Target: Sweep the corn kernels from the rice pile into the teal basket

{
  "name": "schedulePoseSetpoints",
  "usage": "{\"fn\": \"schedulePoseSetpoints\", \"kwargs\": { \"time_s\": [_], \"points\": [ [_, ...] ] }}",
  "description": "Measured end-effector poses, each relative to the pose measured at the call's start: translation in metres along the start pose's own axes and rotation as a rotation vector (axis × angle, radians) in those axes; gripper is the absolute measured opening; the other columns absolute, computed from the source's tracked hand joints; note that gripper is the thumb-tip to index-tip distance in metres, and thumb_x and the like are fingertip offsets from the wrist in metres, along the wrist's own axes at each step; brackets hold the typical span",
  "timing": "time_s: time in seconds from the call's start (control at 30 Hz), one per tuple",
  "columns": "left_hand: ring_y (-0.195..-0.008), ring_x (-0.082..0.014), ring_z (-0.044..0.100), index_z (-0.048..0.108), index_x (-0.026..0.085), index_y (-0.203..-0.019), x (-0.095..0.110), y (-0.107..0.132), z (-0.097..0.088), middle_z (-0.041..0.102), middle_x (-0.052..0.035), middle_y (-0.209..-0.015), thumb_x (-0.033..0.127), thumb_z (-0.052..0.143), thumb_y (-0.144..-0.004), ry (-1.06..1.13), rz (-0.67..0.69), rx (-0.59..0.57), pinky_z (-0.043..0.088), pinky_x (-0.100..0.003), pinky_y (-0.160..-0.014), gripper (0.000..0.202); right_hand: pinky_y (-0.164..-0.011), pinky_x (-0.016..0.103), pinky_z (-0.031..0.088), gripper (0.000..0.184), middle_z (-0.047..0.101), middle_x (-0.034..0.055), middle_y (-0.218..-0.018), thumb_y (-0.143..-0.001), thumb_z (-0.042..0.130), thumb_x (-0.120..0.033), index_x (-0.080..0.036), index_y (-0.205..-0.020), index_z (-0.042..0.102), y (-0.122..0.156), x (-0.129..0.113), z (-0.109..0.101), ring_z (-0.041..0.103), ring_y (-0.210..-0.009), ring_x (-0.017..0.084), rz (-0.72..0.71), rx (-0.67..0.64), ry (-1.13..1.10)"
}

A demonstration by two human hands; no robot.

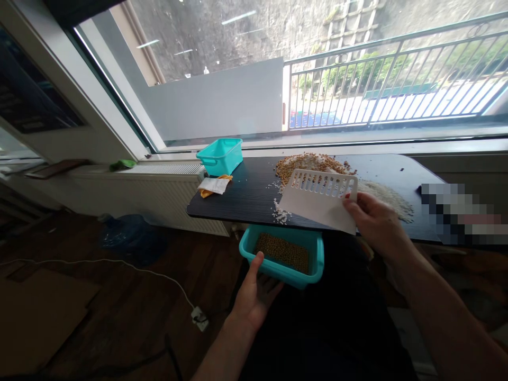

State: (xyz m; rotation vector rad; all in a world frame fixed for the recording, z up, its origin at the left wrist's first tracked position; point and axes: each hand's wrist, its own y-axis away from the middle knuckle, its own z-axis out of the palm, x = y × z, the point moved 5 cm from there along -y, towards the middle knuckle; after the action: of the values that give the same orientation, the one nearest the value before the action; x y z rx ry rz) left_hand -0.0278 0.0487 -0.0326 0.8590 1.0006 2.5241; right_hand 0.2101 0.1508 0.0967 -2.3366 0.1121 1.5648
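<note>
Below the table's front edge, my left hand [254, 296] grips a turquoise plastic basket [320, 259] by its near side, thumb on the rim. Small brownish, bean-like grains [281, 251] cover its bottom. My right hand [373, 217] pinches the right end of a white flat scraper [317, 206] with a row of slots along its top. The scraper is tilted over the dark table [246, 203]. Behind it lies a pile of orange-brown kernels [305, 163] mixed with white grains. A heap of white, rice-like grains [387, 198] spreads to the right, partly behind my right hand.
A second turquoise basket [220, 156] stands at the table's back left, near a white and yellow packet or cloth [215, 185]. Loose white grains [281, 214] lie by the front edge. A radiator [166, 196], a blue water bottle [129, 235] and a power strip [199, 318] are to the left.
</note>
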Motion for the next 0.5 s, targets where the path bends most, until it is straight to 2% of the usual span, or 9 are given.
{"fn": "schedulePoseSetpoints", "kwargs": {
  "time_s": [0.37, 0.5],
  "points": [
    [-0.092, -0.0229, 0.068, 0.059, 0.016, -0.117, -0.002, 0.0, 0.0, 0.069, -0.0117, -0.105, 0.042, 0.064, -0.085, -0.006, 0.0, -0.004, 0.053, -0.038, -0.088, 0.041, -0.05, 0.026, 0.044, 0.023, 0.068, 0.0028, -0.072, -0.076, 0.058, -0.037, -0.019, -0.087, 0.066, -0.002, 0.011, 0.011, 0.058, -0.059, 0.016, 0.0, -0.051, 0.016],
    [-0.093, -0.0228, 0.068, 0.058, 0.015, -0.118, -0.003, -0.001, 0.0, 0.068, -0.0116, -0.107, 0.042, 0.065, -0.085, -0.003, -0.007, -0.004, 0.053, -0.038, -0.089, 0.043, -0.051, 0.027, 0.046, 0.018, 0.068, 0.0022, -0.071, -0.074, 0.061, -0.037, -0.023, -0.085, 0.065, -0.003, 0.006, 0.005, 0.06, -0.061, 0.017, 0.007, -0.031, -0.002]
  ]
}}
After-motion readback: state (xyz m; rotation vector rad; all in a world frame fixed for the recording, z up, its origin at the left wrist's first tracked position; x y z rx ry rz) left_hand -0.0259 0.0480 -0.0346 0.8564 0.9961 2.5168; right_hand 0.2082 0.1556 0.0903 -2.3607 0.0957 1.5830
